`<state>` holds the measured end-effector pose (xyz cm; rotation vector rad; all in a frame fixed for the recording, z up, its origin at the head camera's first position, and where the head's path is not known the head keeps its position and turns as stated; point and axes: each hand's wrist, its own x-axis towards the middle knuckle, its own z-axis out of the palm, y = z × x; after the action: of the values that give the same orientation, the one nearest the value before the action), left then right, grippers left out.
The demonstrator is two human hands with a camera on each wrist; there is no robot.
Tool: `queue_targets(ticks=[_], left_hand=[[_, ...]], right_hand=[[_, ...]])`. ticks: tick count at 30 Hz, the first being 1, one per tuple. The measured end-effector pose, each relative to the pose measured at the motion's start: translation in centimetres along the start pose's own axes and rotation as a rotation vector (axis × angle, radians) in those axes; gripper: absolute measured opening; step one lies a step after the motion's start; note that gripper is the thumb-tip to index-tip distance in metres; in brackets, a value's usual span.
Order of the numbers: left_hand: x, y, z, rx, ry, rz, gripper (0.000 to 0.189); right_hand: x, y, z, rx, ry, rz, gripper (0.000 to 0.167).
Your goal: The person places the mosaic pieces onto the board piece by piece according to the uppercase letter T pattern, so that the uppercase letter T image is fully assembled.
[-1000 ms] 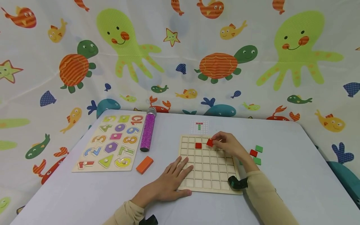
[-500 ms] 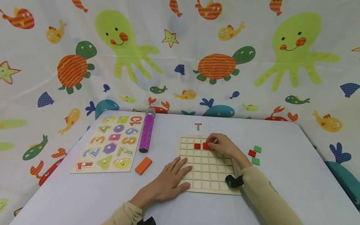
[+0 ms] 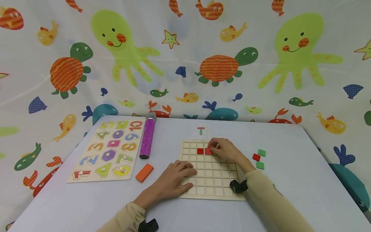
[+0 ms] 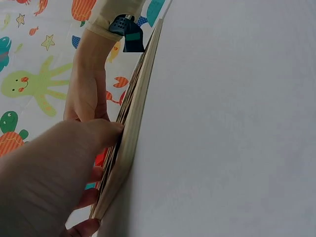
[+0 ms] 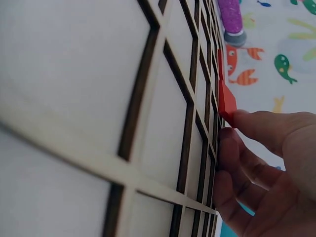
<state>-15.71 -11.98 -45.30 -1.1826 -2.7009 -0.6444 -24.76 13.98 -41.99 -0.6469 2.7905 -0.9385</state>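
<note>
A pale wooden grid board lies on the table. My left hand rests on its left edge, fingers loosely bent, thumb near the lower left corner. A red square tile sits in a cell of the second row from the top. Just right of it, my right hand pinches a second red tile between thumb and fingers. In the right wrist view this held tile is tilted against the grid, its lower part hidden. A pattern card showing a red and green T lies behind the board.
Right of the board lie a red tile and two green tiles. To the left are an orange block, a purple glittery microphone and a number-and-shape puzzle board. A sea-animal cloth hangs behind the table.
My right hand has brought the held red tile left and down, from above the grid to beside the placed one. The left hand's fingers have gone from spread flat to more bent.
</note>
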Motion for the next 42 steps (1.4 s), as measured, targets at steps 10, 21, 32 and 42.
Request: queue_targets(ticks=[10,21,32,42], left_hand=[[0.1,0.1,0.3,0.011,0.026,0.035,0.035],[0.0,0.0,0.5,-0.008,0.022,0.010,0.036],[-0.2,-0.4,0.3,-0.019,0.024,0.015,0.037],[-0.2,-0.3,0.4,-0.037,0.018,0.025,0.037]], right_hand=[[0.0,0.0,0.2,-0.051,0.023,0.029,0.008],[-1.4,1.5,-1.4,0.094,0.048,0.012,0.017],[-4.2,4.0,-2.6,0.077,0.118,0.080,0.017],[-6.8,5.3,-3.6,0.032,0.164,0.122,0.016]])
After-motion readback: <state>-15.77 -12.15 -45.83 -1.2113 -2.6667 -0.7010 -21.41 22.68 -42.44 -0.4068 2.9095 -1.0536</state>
